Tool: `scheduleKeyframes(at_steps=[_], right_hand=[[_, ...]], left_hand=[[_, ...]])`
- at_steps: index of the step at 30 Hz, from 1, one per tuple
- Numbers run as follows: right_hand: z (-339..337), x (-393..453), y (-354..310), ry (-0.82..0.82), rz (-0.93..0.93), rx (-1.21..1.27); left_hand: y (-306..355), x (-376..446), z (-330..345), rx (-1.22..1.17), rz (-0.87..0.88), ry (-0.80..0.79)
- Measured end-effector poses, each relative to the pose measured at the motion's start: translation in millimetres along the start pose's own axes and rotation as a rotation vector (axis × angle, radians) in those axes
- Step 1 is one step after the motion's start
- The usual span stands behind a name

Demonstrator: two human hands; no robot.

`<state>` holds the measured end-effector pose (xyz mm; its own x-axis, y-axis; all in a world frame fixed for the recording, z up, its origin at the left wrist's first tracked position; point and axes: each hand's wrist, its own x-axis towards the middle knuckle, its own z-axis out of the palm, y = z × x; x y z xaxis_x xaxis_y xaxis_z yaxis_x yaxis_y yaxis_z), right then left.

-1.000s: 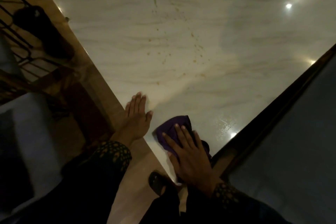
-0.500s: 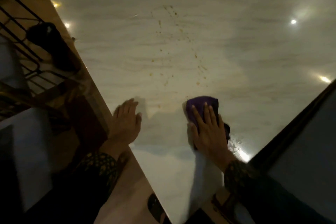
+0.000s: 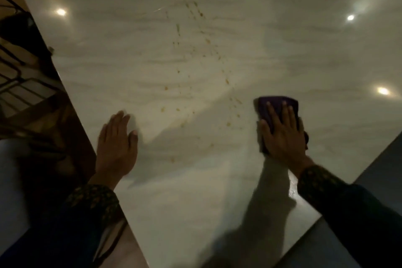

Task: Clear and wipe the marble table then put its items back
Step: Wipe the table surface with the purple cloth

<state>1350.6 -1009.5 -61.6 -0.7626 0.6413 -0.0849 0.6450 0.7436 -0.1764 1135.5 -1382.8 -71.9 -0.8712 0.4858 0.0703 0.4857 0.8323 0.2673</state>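
The right hand (image 3: pixel 282 135) lies palm down with its fingers (image 3: pixel 273 113) spread flat and pressing on a folded purple cloth (image 3: pixel 276 102), pinning it to the marble table (image 3: pixel 217 180); the cloth's far edge shows past the fingertips and a dark corner pokes out at the hand's right side. The left hand (image 3: pixel 116 148) rests flat on the table near its left edge, fingers held close together and extended, thumb slightly apart, holding nothing. Both wrists wear dark sleeves (image 3: pixel 93 200) with a small gold pattern at the cuffs. Between the 2 hands and running away from them, a scatter of small orange-brown spots (image 3: pixel 227 81) marks the pale, grey-veined surface, with the nearest ones just left of the cloth. The tabletop is glossy and carries 4 bright light reflections (image 3: pixel 350 17), 2 toward the left and 2 toward the right. Beyond the left edge sits a dark wooden chair (image 3: pixel 32 102) with a barred back, blurred and dim. At the lower right, the table ends against a dark grey surface (image 3: pixel 387 159).
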Motion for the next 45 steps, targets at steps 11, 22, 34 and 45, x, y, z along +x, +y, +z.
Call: scheduleKeyframes(at_steps=[11,22,34,45], right_hand=[[39.4,-56.3,-157.1,-0.042,-0.263,0.039],[20.8,35.1,-82.4,0.003,-0.127,-0.01],[55.4,-137.4,-225.0,-0.101,-0.206,0.073],[39.7,-105.4,-220.2,-0.113,-0.114,-0.124]], left_hand=[[1.2,3.3,1.1,-0.002,-0.02,-0.006],[3.4,2.7,3.5,0.026,-0.038,0.025],[-1.9,1.5,-0.1,-0.047,-0.019,-0.03],[-41.4,35.0,-28.2,-0.154,0.2,-0.122]])
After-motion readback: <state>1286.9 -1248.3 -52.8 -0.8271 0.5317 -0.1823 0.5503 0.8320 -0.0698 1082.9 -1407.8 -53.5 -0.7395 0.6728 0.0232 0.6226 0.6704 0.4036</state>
